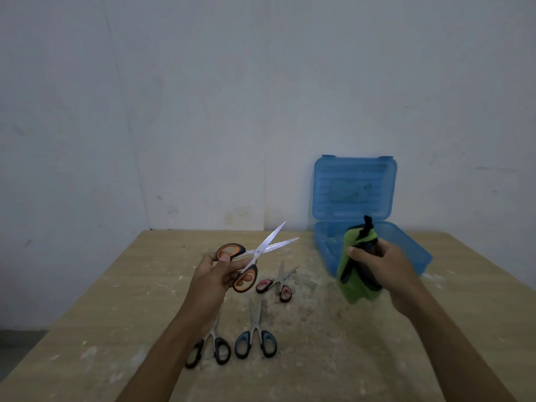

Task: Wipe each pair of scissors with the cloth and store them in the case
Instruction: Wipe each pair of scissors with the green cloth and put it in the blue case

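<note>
My left hand (216, 274) holds the orange-handled scissors (255, 256) by their handles above the table, blades spread apart and pointing up and right. My right hand (380, 264) grips a bunched green and black cloth (352, 281) in front of the case, a hand's width right of the blades. The blue plastic case (406, 242) stands with its lid (355, 190) raised against the wall. On the table lie the red-handled scissors (277, 284), the blue-handled scissors (255, 335) and the black-handled scissors (210, 346), the last partly hidden by my left forearm.
The wooden table (333, 358) is scuffed with pale dusty patches. A grey-white wall (203, 111) rises right behind its far edge. The table's left edge drops to a dark floor (20, 343).
</note>
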